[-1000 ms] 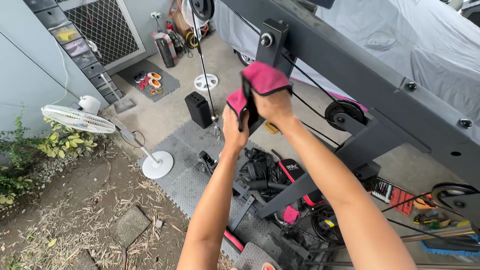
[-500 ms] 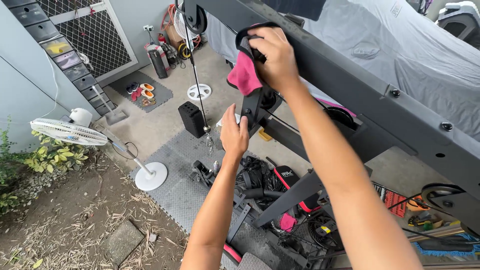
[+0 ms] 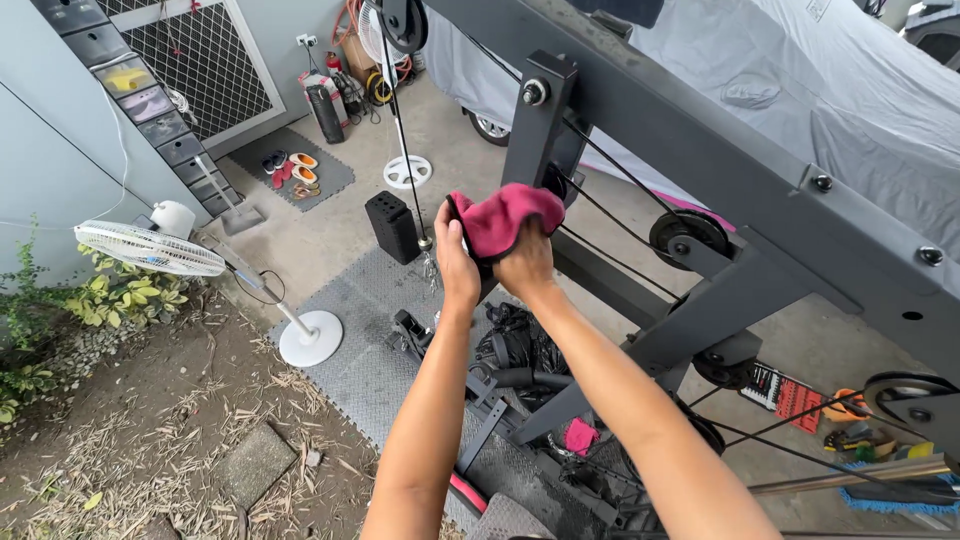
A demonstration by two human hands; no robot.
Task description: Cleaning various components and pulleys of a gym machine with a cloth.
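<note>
Two hands on a pink cloth
Right hand [image 3: 527,262] grips the pink cloth [image 3: 503,220] against the grey post [image 3: 533,135]; left hand [image 3: 455,262] squeezes beside it, black cable [image 3: 403,130] hanging left

Grey studded floor mat [image 3: 365,375] under black bag [image 3: 520,340], fan's white round base [image 3: 311,338] at its edge.

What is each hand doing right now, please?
Left hand: closed on the pink cloth.
Right hand: closed on the same cloth, against the dark upright post.
</note>
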